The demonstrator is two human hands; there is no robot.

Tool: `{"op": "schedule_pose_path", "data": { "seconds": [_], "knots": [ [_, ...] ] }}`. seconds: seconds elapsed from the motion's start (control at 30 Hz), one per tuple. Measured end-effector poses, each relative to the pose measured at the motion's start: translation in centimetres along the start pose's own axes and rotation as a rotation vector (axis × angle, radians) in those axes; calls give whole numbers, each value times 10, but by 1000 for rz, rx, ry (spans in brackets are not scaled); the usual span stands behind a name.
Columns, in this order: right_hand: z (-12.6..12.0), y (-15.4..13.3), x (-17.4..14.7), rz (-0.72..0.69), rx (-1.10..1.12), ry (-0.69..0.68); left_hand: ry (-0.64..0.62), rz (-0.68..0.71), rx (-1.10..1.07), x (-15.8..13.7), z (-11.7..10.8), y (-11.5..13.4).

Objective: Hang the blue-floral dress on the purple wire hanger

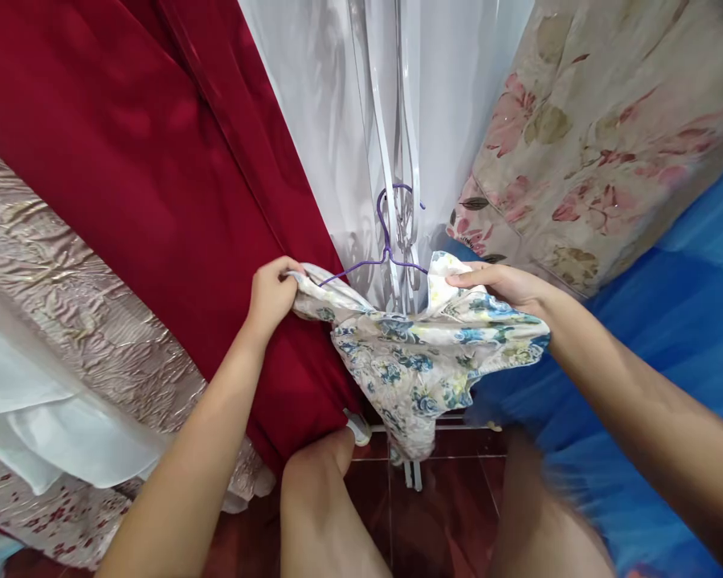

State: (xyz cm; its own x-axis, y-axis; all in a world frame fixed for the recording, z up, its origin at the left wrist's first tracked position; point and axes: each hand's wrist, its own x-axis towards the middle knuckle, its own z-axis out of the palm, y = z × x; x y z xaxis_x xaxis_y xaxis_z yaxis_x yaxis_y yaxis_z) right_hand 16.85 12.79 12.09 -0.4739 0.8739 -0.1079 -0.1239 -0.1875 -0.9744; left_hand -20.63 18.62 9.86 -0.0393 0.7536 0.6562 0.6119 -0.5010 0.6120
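A small white garment with blue and yellow flowers (418,361) hangs on a thin purple hanger (387,241) in the middle of the view. My left hand (271,297) is closed on its left shoulder, near that end of the hanger. On the other side my right hand (497,285) pinches the right shoulder, thumb on top and the other fingers partly hidden by cloth. The hanger's hook points up and lies in front of white straps or rails (410,120). Cloth covers the right arm of the hanger.
A long red cloth (174,185) hangs at left, beside a textured pinkish fabric (84,281). To the right hang a floral cream fabric (590,160) and a blue gauzy one (668,345). Below are the person's legs (325,506) and a dark red tiled floor (451,506).
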Motion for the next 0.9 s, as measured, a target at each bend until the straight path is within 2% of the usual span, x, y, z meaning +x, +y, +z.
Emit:
{"op": "schedule_pose_path", "data": {
  "seconds": [0.07, 0.13, 0.27, 0.37, 0.47, 0.57, 0.63, 0.7, 0.8, 0.9],
  "knots": [
    [-2, 4, 1, 31, 7, 8, 31, 33, -205, 12, 14, 19],
    [-6, 14, 6, 49, 7, 28, 33, 57, -283, 15, 29, 30],
    [-23, 40, 9, -40, 3, 119, -38, -31, -132, -2, 40, 23],
    [-37, 62, -16, -187, 44, 268, -103, -13, -62, -29, 32, 11],
    [-40, 84, -55, -300, -21, 419, -26, 15, -44, -57, 24, 8],
    [-35, 93, -80, -450, -254, 592, 123, -2, -59, -73, 22, 15],
    [-29, 84, -81, -573, -362, 716, 235, 4, -58, -75, 20, 23],
    [-21, 64, -72, -661, -379, 781, 315, 1, -31, -73, 14, 29],
    [4, 28, -60, -671, -381, 687, 313, -55, 44, -73, 1, 25],
    [51, 9, -64, -644, -476, 399, 231, -156, 142, -87, -5, 11]
  ]
}}
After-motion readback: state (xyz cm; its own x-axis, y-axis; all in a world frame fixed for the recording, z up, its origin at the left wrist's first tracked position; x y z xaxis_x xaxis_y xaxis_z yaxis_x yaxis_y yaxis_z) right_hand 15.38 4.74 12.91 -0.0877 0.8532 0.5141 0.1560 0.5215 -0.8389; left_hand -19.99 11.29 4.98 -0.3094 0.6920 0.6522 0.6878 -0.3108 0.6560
